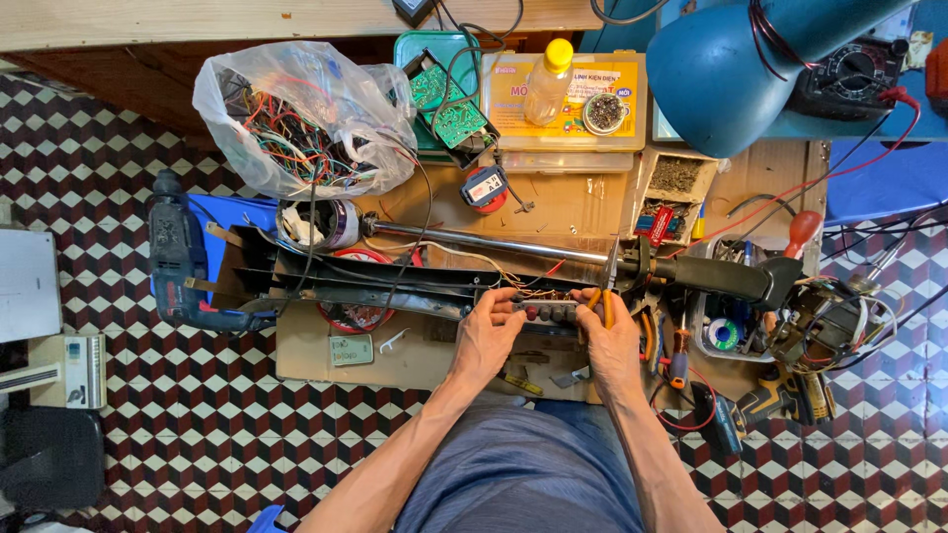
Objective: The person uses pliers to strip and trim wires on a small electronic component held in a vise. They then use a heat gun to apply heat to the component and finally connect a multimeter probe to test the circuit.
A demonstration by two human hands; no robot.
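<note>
A long dark fan body with a chrome pole (494,244) lies across a low cardboard-covered work surface (415,360). At its near side sits a small switch panel (546,312) with round buttons and thin coloured wires. My left hand (486,338) grips the panel's left end with fingers curled over it. Gripping the right end, my right hand (610,341) holds an orange-handled tool (604,306) against the panel. My knees in grey-blue cloth are below.
A plastic bag of coloured wires (301,118), a circuit board (446,104), a parts box with a bottle (563,99), a blue lamp (760,69), a multimeter (849,74), a power drill (178,262) and screwdrivers (676,360) surround the work. Patterned tile floor lies left and right.
</note>
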